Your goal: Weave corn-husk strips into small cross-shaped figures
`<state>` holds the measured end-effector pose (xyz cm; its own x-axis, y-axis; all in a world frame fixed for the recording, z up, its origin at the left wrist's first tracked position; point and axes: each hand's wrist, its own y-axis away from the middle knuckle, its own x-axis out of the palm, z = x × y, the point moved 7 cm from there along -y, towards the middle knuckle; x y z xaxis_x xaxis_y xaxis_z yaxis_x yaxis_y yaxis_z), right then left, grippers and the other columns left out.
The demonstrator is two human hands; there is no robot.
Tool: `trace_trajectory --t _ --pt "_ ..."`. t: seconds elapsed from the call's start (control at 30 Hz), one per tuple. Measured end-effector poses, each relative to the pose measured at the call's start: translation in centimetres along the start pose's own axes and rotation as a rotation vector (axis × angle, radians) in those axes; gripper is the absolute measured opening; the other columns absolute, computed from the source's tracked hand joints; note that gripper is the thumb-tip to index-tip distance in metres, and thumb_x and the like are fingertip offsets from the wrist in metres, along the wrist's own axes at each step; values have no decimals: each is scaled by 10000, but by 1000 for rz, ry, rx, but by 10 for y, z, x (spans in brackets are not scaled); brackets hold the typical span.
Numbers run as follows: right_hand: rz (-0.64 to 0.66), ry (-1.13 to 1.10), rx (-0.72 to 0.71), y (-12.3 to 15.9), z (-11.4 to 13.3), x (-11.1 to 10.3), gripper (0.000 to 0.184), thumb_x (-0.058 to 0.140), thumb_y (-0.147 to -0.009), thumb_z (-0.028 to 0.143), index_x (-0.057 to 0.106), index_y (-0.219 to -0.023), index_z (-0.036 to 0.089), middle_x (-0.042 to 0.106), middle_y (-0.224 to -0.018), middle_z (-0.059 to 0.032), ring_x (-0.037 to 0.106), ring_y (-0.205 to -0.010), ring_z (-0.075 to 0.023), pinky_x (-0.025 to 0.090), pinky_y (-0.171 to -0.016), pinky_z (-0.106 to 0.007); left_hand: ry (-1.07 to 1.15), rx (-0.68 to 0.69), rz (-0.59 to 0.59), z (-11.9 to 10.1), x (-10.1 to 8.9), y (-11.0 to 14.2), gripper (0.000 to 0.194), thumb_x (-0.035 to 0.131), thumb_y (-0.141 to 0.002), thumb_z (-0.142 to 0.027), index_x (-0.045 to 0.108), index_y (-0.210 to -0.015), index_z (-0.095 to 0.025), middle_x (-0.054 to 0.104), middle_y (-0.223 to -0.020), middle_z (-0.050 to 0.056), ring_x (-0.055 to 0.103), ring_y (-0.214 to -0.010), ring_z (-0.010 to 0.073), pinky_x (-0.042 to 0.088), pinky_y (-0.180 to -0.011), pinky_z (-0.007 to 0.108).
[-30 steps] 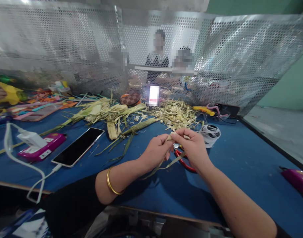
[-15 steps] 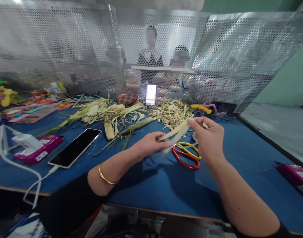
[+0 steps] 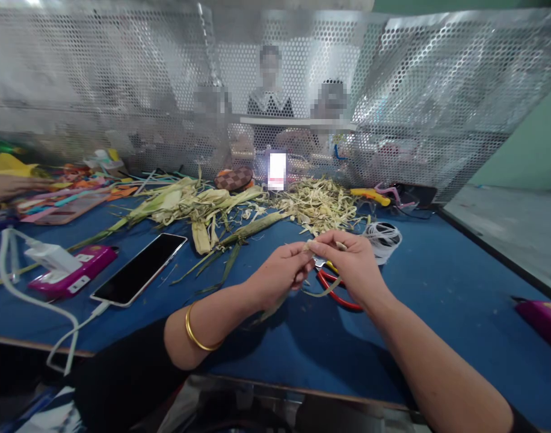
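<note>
My left hand (image 3: 284, 267) and my right hand (image 3: 347, 261) meet fingertip to fingertip above the blue table, both pinching pale corn husk. A thin husk strip (image 3: 323, 293) curls down below the fingers, and a blurred husk end (image 3: 275, 308) hangs under my left hand. Most of the husk is hidden by my fingers. Beneath my right hand lie scissors with red and yellow handles (image 3: 336, 294), partly covered. A coil of white cord (image 3: 384, 240) sits just beyond my right hand. Further back are a heap of shredded husk (image 3: 323, 204) and whole corn husks (image 3: 180, 201).
A phone (image 3: 140, 269) on a charging cable and a purple power strip (image 3: 74, 273) lie at the left. Another purple power strip (image 3: 541, 319) is at the right edge. A perforated metal screen (image 3: 167, 90) stands behind, with people beyond. A co-worker's hand (image 3: 14, 186) shows at far left.
My right hand has come down and left, closing the gap to my left hand. The husk that stretched between them is now bunched at the fingertips. The white cord coil has come into view.
</note>
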<state>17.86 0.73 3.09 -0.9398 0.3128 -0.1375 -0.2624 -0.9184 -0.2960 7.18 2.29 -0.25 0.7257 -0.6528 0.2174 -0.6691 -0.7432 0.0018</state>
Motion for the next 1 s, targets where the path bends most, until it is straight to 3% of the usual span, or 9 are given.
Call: trace_trajectory --t 0.07,0.17,0.37,0.5,0.6,0.73,0.9,1.0 --pt "-4 30 -12 0 -1 0 174 716 -642 336 660 -601 177 534 -533 24 420 -522 -100 352 -510 -253 -61 -8 4 0 -1 0 249 514 -831 -323 440 -647 -173 352 -535 -65 246 -427 42 184 -405 178" --pt "-31 111 -55 1 -1 -2 177 701 -680 353 684 -678 177 528 -541 24 429 -509 -105 362 -488 -249 -125 9 -19 -4 -3 1 238 488 -840 -334 456 -669 -172 355 -529 -66 236 -426 44 171 -411 186" --pt "-73 495 -551 12 26 -1 202 606 -822 248 737 -966 196 570 -686 -18 513 -618 -135 435 -596 -270 -57 21 -3 -7 -2 2 209 495 -835 -336 464 -710 -171 381 -553 -66 251 -422 42 170 -408 188" --pt "-27 550 -648 17 30 4 216 549 -869 220 739 -971 212 538 -667 -14 529 -604 -137 437 -576 -264 -77 -23 2 -4 -1 2 237 474 -843 -323 424 -662 -180 385 -530 -62 312 -420 50 249 -414 182" --pt "-19 524 -636 16 29 5 210 550 -868 219 744 -947 233 513 -644 -4 519 -591 -135 434 -561 -259 -104 -41 8 -3 0 2 233 458 -852 -339 442 -682 -180 435 -537 -46 374 -434 67 307 -425 190" --pt "-15 475 -572 13 26 4 199 565 -847 228 749 -923 222 511 -639 -2 508 -587 -132 422 -558 -259 -119 -27 -11 -5 -1 2 221 470 -842 -318 430 -675 -179 389 -525 -63 297 -418 52 231 -410 179" --pt "3 331 -312 4 14 0 156 606 -788 287 732 -833 206 606 -650 -5 522 -606 -136 414 -589 -275 -131 17 -31 -8 -1 3 235 466 -859 -368 506 -743 -167 300 -532 -80 210 -428 53 149 -417 191" --pt "44 193 -113 0 5 -1 166 626 -745 332 696 -736 181 549 -560 14 470 -549 -120 368 -535 -261 -148 13 -17 -7 0 3 226 467 -861 -349 516 -738 -166 272 -527 -82 215 -436 58 163 -427 192"
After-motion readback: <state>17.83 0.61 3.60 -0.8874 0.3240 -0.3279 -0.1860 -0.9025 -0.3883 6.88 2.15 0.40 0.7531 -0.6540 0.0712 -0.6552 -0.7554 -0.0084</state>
